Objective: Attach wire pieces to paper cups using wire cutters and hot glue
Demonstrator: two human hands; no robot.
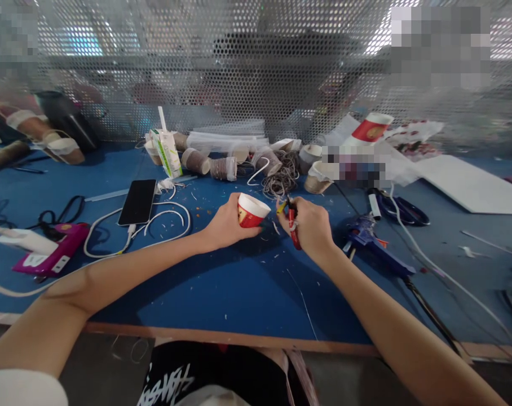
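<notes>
My left hand (228, 223) is wrapped round a red and white paper cup (253, 213), which tilts with its open rim up and to the right. Just right of it, my right hand (313, 223) grips a red-handled cutting tool (294, 228) with dark jaws pointing up; whether it is pliers or scissors is hard to tell. The tool and the cup are apart. Behind both hands lies a tangled heap of brown cord (280, 176). Small white scraps are scattered on the blue table (247, 287) around the hands.
On the left are a phone (137, 202) with a white cable and a purple glue gun (53, 251). A blue glue gun (372, 242) lies to the right. Cord-wrapped cups (223, 168) and a drink carton (167, 152) line the back, before a perforated metal screen (239, 73).
</notes>
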